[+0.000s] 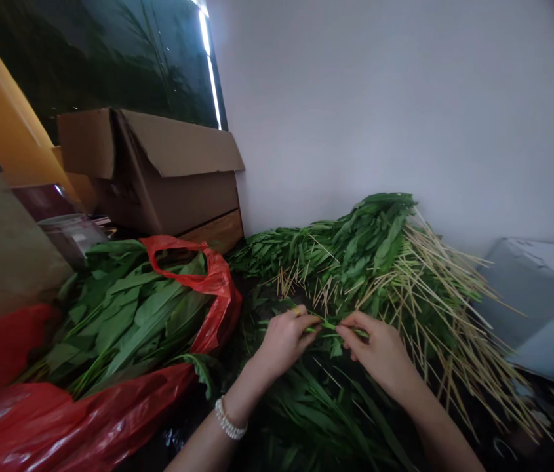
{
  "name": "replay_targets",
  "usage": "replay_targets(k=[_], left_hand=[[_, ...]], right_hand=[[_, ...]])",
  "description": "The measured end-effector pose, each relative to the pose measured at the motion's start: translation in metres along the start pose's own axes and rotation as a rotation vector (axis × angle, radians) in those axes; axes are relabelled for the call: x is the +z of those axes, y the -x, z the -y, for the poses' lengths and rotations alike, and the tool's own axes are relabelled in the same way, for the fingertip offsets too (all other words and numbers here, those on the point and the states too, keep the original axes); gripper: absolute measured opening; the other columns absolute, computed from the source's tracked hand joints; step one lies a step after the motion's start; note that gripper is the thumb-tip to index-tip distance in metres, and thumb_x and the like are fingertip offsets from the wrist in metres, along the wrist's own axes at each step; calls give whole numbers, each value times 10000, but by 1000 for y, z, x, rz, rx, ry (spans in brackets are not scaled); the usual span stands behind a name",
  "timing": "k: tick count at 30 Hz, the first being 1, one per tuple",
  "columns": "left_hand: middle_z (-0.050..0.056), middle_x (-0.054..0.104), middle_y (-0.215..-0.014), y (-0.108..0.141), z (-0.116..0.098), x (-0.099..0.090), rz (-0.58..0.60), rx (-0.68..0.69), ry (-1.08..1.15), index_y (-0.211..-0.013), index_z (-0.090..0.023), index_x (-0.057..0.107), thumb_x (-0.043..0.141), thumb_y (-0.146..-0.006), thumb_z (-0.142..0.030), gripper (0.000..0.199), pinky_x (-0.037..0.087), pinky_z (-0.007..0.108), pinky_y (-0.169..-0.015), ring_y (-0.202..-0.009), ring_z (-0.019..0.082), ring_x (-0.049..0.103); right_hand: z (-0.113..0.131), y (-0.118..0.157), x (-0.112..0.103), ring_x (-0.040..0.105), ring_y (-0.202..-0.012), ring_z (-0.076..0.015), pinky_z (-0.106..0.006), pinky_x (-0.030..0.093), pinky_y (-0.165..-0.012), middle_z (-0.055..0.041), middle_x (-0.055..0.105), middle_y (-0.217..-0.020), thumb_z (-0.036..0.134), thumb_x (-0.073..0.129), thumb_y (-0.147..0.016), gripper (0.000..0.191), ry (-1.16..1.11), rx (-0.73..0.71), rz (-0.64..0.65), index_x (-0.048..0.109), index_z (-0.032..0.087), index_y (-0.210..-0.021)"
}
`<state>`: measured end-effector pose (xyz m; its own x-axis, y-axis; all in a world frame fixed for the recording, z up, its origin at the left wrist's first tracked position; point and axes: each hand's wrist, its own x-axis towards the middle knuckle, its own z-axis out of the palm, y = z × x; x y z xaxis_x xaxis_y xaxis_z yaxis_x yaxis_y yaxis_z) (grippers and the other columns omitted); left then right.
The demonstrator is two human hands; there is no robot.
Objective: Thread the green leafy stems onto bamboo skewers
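Note:
My left hand [286, 337], with a pearl bracelet [230, 419] on its wrist, pinches a thin green stem [328, 324] at the centre. Close beside it, my right hand [375, 344] pinches the same stem from the right, its fingers bent. Behind both hands lies a large pile of leaves [370, 236], with many thin pale sticks [434, 269] fanning out to the right. More long leaves [326, 406] lie below and between my forearms.
On the left, a red plastic bag [217, 282] holds broad green leaves [134, 308]. A cardboard box [183, 190] stands behind it, near a clear plastic container [73, 233]. A white box [547, 295] is at the right, against the pale wall [395, 98].

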<state>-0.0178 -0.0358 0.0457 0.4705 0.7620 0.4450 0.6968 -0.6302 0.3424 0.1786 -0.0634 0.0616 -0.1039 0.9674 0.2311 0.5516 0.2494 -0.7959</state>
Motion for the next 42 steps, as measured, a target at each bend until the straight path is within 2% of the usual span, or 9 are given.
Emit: replay_targets(k=[8,12,16,20,24,31,35,38,42], left_hand=[[25,596,-793,1,-1,7,-150,-82,-20,-833,-189,654,542,-786,-155,126,419,246,-672,-731,153,567],[4,581,-694,-7,6,9,-275,-253,322,-686,-171,627,524,-703,-117,117,407,246,-668,-694,144,540],[-26,502,-576,-12,28,-4,-453,-569,746,-658,-156,573,485,-743,-234,145,371,217,-549,-561,118,468],[-14,522,-674,-15,35,-19,-524,-497,760,-708,-168,552,454,-822,-311,207,385,214,-608,-654,123,482],[-12,550,-704,-17,19,-24,-433,-332,619,-746,-180,534,383,-895,-300,244,405,224,-665,-685,125,507],[29,671,-883,-9,-5,-3,59,9,222,-1001,-228,673,643,-810,-376,244,441,248,-731,-821,175,612],[26,630,-913,-9,-1,3,103,71,39,-977,-249,692,596,-854,-343,183,444,231,-701,-813,159,616],[38,604,-1032,-12,1,0,113,130,-39,-999,-233,656,553,-882,-318,177,453,241,-748,-881,164,607],[36,630,-924,-15,2,0,161,198,-202,-1044,-216,603,510,-901,-250,174,454,270,-724,-866,191,598]], right_hand=[[-5,0,-1,581,-495,-127,-247,464,-536,14,647,-666,390,525,-828,196,-78,13,63,616,218,-801],[3,1,1,579,-486,-123,-239,460,-530,24,645,-643,372,529,-820,169,-68,-1,57,608,225,-788],[-1,6,-12,583,-488,-137,-251,444,-516,27,638,-625,404,539,-815,188,54,26,-33,617,241,-768],[-19,14,-19,620,-557,-158,-272,468,-574,20,649,-675,437,559,-803,207,-8,83,-77,627,245,-838],[-33,20,-10,628,-582,-184,-293,473,-585,16,632,-614,431,567,-796,226,-8,87,-112,631,230,-878],[-27,14,4,660,-634,-194,-302,497,-630,0,658,-671,417,565,-797,228,-131,83,-67,629,222,-896],[-25,13,4,664,-660,-186,-289,506,-632,-18,677,-732,401,520,-831,265,-119,39,-12,635,207,-970],[-28,13,2,657,-703,-187,-315,504,-691,-58,688,-852,341,443,-883,286,91,-97,25,632,192,-1035],[-34,14,4,644,-857,-214,-343,481,-781,-90,669,-948,238,369,-913,286,349,-245,31,628,190,-1026]])
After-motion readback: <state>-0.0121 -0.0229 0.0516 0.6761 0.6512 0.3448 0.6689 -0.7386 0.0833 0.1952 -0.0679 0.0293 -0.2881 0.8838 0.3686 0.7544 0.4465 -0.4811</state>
